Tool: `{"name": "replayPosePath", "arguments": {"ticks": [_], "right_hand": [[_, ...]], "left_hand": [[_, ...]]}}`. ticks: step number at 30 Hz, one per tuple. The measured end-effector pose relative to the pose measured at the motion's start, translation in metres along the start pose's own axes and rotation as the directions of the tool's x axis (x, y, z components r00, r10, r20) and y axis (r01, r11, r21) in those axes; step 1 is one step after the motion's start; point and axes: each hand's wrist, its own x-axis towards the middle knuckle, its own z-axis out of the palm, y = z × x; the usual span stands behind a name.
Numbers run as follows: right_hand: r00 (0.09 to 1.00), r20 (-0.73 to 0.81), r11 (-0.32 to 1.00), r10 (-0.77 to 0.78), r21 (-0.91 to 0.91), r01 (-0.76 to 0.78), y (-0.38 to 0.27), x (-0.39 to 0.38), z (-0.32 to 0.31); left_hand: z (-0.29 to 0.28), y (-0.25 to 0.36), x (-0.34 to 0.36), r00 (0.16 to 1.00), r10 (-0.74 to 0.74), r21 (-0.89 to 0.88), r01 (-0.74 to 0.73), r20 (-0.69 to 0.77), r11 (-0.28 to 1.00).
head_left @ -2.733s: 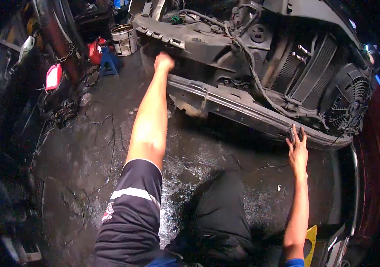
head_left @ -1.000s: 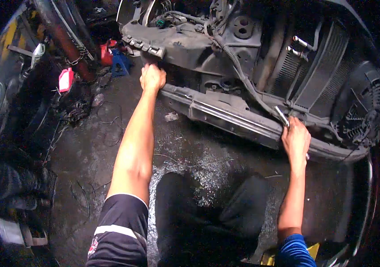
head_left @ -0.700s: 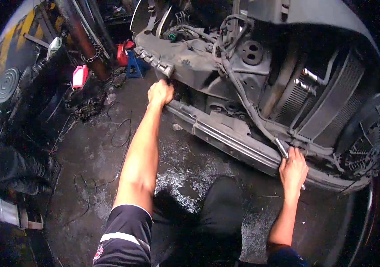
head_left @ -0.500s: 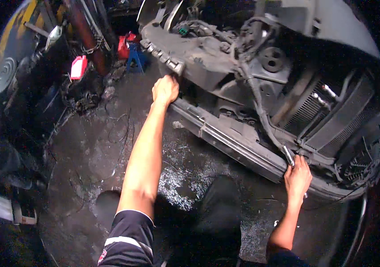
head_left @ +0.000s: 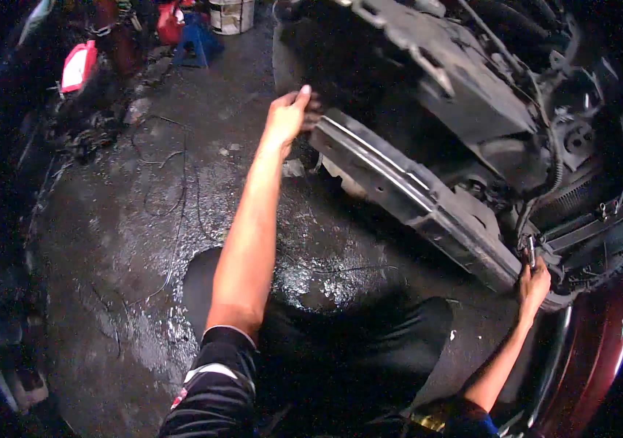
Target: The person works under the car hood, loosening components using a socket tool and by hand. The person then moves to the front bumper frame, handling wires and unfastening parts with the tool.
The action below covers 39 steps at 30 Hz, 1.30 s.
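Note:
My left hand [head_left: 289, 119] is beside the left end of a dark metal bumper beam [head_left: 399, 182] at the front of a partly dismantled car. Its thumb is stretched up and its fingers, blurred by motion, reach apart toward the beam's end; nothing shows in them. I cannot tell whether they touch the beam. My right hand [head_left: 535, 280] is by the beam's right end, fingers closed round a slim chrome tool [head_left: 531, 248], possibly a ratchet or socket extension. The tool's upper part sticks out above the fingers; the rest is hidden.
A dark inner panel [head_left: 472, 95] and a corrugated wiring loom [head_left: 549, 157] lie behind the beam. Dark red bodywork [head_left: 592, 365] is at the lower right. A blue stand [head_left: 196, 45], a white bucket [head_left: 232, 14] and a red-and-white bottle [head_left: 78, 67] stand on the far wet floor [head_left: 144, 241].
My view has shifted down and left, and more of my bent legs shows. My left hand has gone from closed near the car's corner to open fingers by the beam's end. The right hand keeps the tool.

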Motion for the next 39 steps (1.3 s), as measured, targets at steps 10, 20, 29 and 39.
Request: {"name": "replayPosePath", "arguments": {"ticks": [10,20,29,39], "right_hand": [[0.989,0.024,0.988,0.144,0.051,-0.145,-0.005,0.002,-0.001],[0.989,-0.016,0.989,0.147,0.028,-0.146,-0.019,0.005,0.011],[0.966,-0.035,0.966,0.257,0.021,-0.256,0.012,-0.004,0.010],[0.990,-0.118,0.996,0.080,-0.036,-0.085,-0.013,-0.005,0.003]], "left_hand": [[0.019,-0.005,0.042,0.968,0.083,-0.154,-0.047,0.237,0.987],[0.022,-0.034,0.065,0.964,0.074,0.224,-0.133,0.254,0.965],[0.019,-0.023,0.052,0.956,-0.029,0.154,-0.017,0.292,0.988],[0.000,0.002,0.059,0.958,0.229,-0.103,-0.213,0.172,0.972]]}}
